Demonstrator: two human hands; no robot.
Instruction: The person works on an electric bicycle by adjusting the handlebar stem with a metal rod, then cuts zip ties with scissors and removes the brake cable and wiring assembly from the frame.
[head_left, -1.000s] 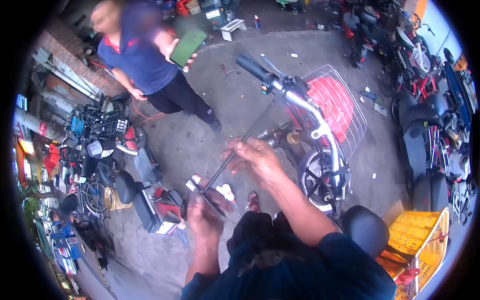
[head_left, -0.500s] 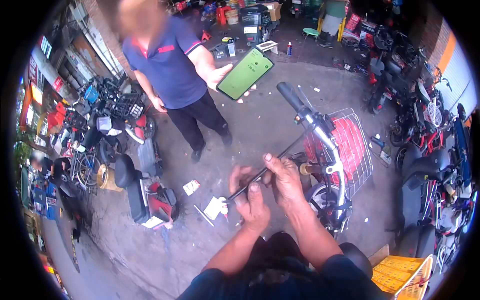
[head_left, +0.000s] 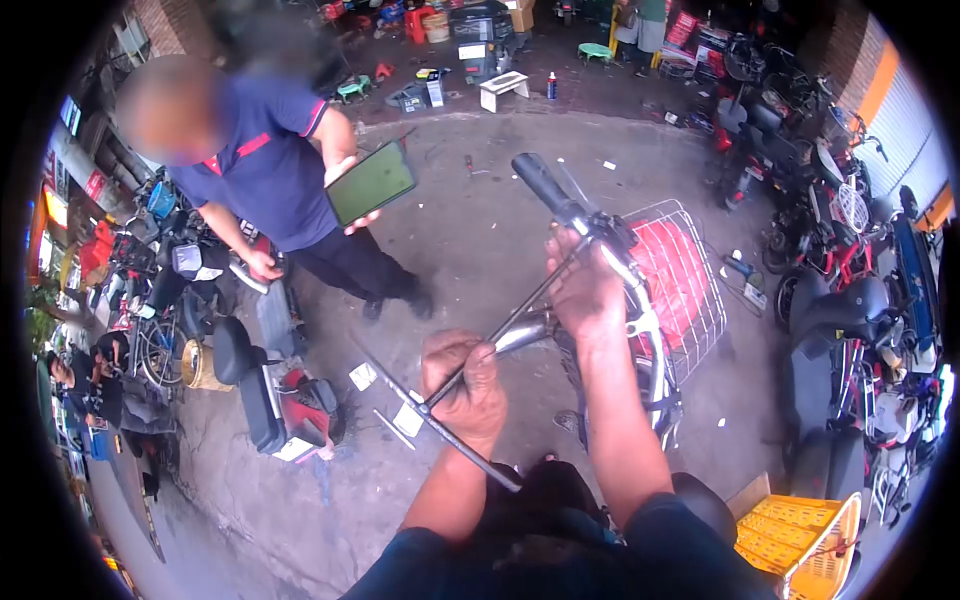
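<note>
A long thin T-handle wrench (head_left: 522, 305) slants up from its crossbar to the bicycle handlebar (head_left: 632, 268). My left hand (head_left: 465, 385) is closed round the shaft just above the crossbar, thumb on top. At the upper end, my right hand (head_left: 588, 295) is palm up with its fingers curled at the shaft, right beside the handlebar stem; the fingertips are partly hidden. Whether the wrench's tip sits in a bolt cannot be made out. A black grip (head_left: 540, 180) caps the handlebar, and a wire basket (head_left: 715, 290) with a red lining is fixed in front.
A person (head_left: 265, 165) in a dark blue shirt stands at the left, holding out a phone (head_left: 372, 183). A scooter (head_left: 270, 400) stands lower left, a yellow crate (head_left: 800, 535) lower right. Motorbikes (head_left: 850, 310) line the right side. A white stool (head_left: 503, 90) stands at the back.
The wrench's upper end has come to the handlebar, with my right hand moved up along it. My left hand has shifted down and left. The person's phone has moved left and its screen is darker.
</note>
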